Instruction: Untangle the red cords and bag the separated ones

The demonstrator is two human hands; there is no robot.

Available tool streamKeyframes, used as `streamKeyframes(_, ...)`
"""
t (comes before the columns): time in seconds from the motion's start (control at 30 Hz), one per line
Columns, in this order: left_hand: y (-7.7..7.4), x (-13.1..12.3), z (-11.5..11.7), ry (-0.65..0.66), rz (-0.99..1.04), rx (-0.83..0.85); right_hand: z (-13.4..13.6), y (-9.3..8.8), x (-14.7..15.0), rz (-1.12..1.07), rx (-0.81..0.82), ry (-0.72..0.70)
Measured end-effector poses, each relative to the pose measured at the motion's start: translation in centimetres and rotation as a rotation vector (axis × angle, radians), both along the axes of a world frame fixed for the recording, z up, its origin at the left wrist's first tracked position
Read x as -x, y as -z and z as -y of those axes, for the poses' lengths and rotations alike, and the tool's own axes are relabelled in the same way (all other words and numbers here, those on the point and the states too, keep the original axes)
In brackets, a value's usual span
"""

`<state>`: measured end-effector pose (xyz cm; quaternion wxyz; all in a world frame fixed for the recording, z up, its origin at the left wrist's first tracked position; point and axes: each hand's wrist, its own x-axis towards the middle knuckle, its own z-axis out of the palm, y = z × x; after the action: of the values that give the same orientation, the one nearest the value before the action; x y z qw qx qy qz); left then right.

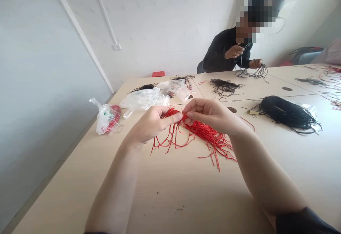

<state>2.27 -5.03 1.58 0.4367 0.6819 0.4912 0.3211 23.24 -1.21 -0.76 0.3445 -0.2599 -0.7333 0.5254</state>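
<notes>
Pale tiled wall (165, 31) stands behind a long light wooden bench (170, 198), and on this bench lies a loose bundle of red cords (205, 134) just in front of the person. The left hand (151, 124) and the right hand (210, 115) are close together above it, and the fingers of both hands are narrow, pinching some red strands between them. From the fingers, the thick part of the bundle runs toward four o'clock, so the right hand is nearer to it, while thinner ends fall toward seven o'clock below the left hand. The fingers hide the pinched part, so I cannot tell how many strands are held or if there is a knot. At two o'clock lies a big heap of black cords (287, 113). At ten o'clock are a clear plastic bag (144, 99) and a tied bag with red cords (108, 117). Across the bench at one o'clock, a co-worker (226, 49) holds black cords (252, 71) with both hands.
</notes>
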Motion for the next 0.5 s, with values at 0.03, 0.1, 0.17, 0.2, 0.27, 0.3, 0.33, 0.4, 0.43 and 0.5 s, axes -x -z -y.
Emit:
streamKeyframes(0.03,0.10,-0.01,-0.06,0.012,-0.002,-0.009,0.04,0.02,0.02,0.006,-0.008,-0.003)
streamKeyframes(0.1,0.27,-0.04,-0.17,0.031,-0.005,-0.029,0.05,0.06,0.03,0.001,-0.017,-0.025)
streamKeyframes(0.17,0.32,-0.10,-0.19,0.073,-0.001,-0.021,0.02,0.07,0.02,-0.018,-0.027,-0.048)
streamKeyframes(0.2,0.29,-0.14,-0.16,0.102,0.008,-0.006,0.00,0.05,0.01,-0.026,-0.034,-0.051)
streamKeyframes(0.27,0.16,-0.26,-0.04,0.145,0.041,0.020,-0.03,-0.02,0.01,-0.037,-0.048,-0.041)
streamKeyframes(0.3,0.10,-0.33,0.02,0.157,0.058,0.028,-0.04,-0.07,0.02,-0.040,-0.056,-0.027)
streamKeyframes(0.33,0.05,-0.39,0.06,0.163,0.072,0.032,-0.04,-0.10,0.04,-0.043,-0.064,-0.013)
streamKeyframes(0.4,0.07,-0.47,0.06,0.172,0.086,0.041,-0.08,-0.11,0.07,-0.045,-0.084,0.005)
streamKeyframes(0.43,0.13,-0.49,0.01,0.168,0.084,0.045,-0.12,-0.08,0.08,-0.044,-0.091,0.008)
streamKeyframes(0.5,0.30,-0.46,-0.17,0.137,0.078,0.049,-0.24,0.03,0.05,-0.035,-0.099,0.012)
